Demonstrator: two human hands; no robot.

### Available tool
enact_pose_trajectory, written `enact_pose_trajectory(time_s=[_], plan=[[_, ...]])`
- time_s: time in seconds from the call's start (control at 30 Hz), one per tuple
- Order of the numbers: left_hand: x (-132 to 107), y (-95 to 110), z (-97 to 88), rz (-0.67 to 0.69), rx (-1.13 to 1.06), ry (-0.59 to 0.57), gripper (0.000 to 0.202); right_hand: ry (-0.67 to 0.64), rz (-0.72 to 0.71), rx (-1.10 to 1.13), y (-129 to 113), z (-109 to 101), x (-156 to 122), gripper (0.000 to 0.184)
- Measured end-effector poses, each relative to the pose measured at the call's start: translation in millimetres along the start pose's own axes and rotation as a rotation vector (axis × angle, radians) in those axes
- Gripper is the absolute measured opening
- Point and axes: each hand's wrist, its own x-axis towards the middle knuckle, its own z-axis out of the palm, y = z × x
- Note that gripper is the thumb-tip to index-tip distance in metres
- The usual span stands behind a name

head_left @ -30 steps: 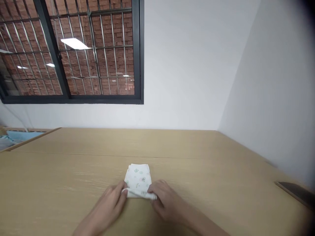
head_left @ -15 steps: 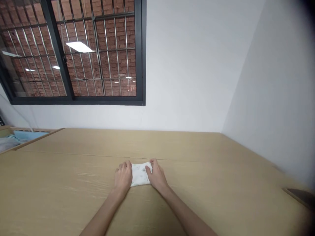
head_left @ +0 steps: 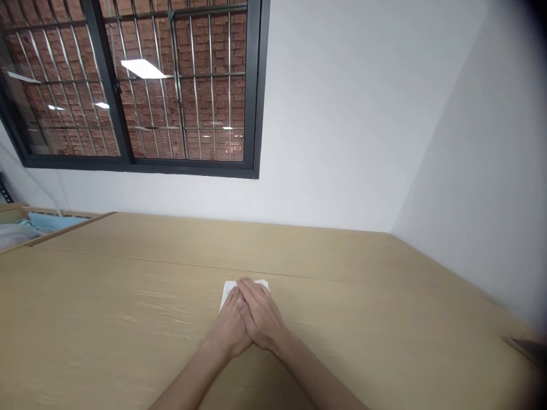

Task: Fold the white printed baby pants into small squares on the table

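Observation:
A small folded white cloth (head_left: 228, 287) with a faint printed pattern lies on the light wooden table (head_left: 128, 319). Both my hands lie flat on top of it and cover most of it. My left hand (head_left: 231, 327) rests with its fingers stretched forward. My right hand (head_left: 260, 313) lies partly over the left, fingers flat and close together. Only the far corners of the cloth show beyond the fingertips.
A white wall and a black-framed barred window (head_left: 137, 85) stand beyond the table's far edge. An open box (head_left: 25, 230) with blue and pale fabric sits at the far left. A dark flat object (head_left: 525, 347) lies at the table's right edge.
The cloth's near edge was folded away from me, making a smaller packet. My hands then moved from its sides to its top, the right overlapping the left.

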Motion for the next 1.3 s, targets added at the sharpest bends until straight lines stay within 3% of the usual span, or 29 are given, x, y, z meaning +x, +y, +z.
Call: enact_pose_trajectory(time_s=[0.13,0.4,0.6,0.73,0.83,0.93,1.0,1.17,1.3], plan=[[-3,4,4.0,-0.05,-0.032,-0.123,0.068,-0.15,0.061,-0.004,-2,7,0,0.054],[-4,10,-4.4,-0.314,0.057,-0.249,0.086,-0.197,0.196,-0.103,20,9,-9,0.063],[-10,4,-9.5,-0.417,0.16,-0.28,0.102,-0.16,0.307,-0.107,38,16,-14,0.071],[-14,-6,-15.6,-0.369,0.168,-0.236,0.109,0.045,0.329,-0.118,44,14,-16,0.071],[-13,-11,-28.2,-0.226,0.143,-0.162,0.099,0.156,0.15,-0.142,41,5,-18,0.062],[-12,-12,-40.0,-0.159,0.101,-0.088,0.075,0.075,-0.001,-0.116,35,-4,-18,0.053],[-12,-14,-43.0,-0.156,0.061,-0.072,0.063,0.001,-0.002,-0.077,33,-7,-17,0.053],[-12,-28,-38.1,-0.165,-0.033,-0.073,0.058,-0.093,0.042,0.084,42,-7,-16,0.066],[-12,-40,-34.0,-0.18,-0.06,-0.056,0.044,-0.027,0.098,0.256,57,2,-15,0.07]])
